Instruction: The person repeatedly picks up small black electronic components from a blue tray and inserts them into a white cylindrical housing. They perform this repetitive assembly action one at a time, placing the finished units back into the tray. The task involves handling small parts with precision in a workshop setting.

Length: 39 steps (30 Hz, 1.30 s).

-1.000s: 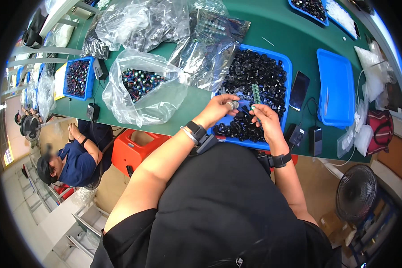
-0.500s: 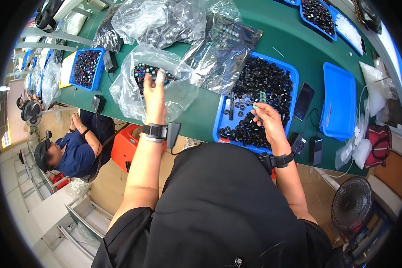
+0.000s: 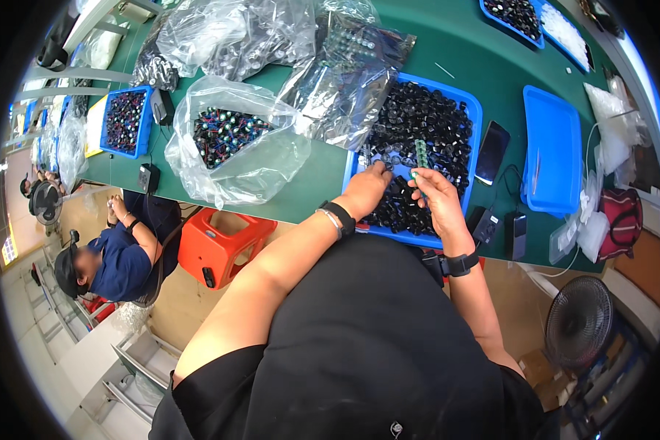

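My right hand (image 3: pixel 436 196) is over the blue tray (image 3: pixel 475 139), its thumb and forefinger pinched on a small green piece (image 3: pixel 415 175). Just beyond those fingertips is a narrow green strip (image 3: pixel 421 152) above the black caps; I cannot tell whether it touches the hand. My left hand (image 3: pixel 365 192) reaches over the tray's near left part, fingers drawn together and pointing down by the small round caps (image 3: pixel 397 158). Its fingertips hide whatever they grip. Many black caps (image 3: pixel 436 117) fill the tray.
Left of the tray lies an open clear bag (image 3: pixel 227 139) of small wired parts. More filled bags (image 3: pixel 345 81) lie behind. A phone (image 3: pixel 493 152) and an empty-looking blue tray (image 3: pixel 551 147) are to the right. A seated person (image 3: pixel 125 249) is at far left, beside a red stool (image 3: pixel 224 242).
My left hand has moved right, from above the open clear bag to the tray, and its fingers have come together. My right hand stays nearly in place. The view has shifted slightly.
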Available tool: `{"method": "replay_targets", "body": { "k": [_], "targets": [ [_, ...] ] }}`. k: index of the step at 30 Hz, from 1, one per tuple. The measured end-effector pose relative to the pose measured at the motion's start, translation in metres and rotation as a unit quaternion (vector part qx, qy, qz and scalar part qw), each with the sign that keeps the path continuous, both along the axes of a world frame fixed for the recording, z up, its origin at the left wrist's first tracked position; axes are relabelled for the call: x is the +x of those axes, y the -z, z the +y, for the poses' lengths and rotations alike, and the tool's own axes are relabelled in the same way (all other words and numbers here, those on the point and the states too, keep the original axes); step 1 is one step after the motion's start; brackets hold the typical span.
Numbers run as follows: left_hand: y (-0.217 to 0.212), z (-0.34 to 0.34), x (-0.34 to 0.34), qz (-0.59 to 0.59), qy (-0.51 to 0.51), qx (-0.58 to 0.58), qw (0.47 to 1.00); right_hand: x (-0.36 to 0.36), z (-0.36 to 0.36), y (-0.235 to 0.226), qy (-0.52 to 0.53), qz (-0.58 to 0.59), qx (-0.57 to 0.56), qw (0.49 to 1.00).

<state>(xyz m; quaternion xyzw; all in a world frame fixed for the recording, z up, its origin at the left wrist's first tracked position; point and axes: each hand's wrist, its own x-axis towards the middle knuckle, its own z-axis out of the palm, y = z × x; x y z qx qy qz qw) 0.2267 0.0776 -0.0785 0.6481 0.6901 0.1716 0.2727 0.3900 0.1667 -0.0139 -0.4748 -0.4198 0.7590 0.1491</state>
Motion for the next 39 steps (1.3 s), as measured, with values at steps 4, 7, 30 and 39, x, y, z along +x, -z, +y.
{"method": "replay_targets", "body": {
  "k": [4, 7, 30, 39],
  "targets": [
    [-0.006, 0.003, -0.001, -0.031, -0.030, -0.012, 0.999, 0.001, -0.001, -0.005, 0.009, -0.004, -0.017, 1.000],
    [-0.029, 0.008, -0.011, -0.305, -0.163, -0.089, 0.934, 0.001, 0.000, -0.008, -0.010, 0.020, -0.004, 1.000],
    [-0.107, -0.001, -0.040, -0.590, -0.239, -0.110, 0.764, -0.038, 0.003, -0.029, -0.105, 0.046, 0.087, 0.990],
    [-0.087, -0.001, -0.035, -0.546, -0.250, -0.109, 0.792, -0.042, -0.005, -0.023, -0.097, -0.030, 0.156, 0.983]
  ]
}}
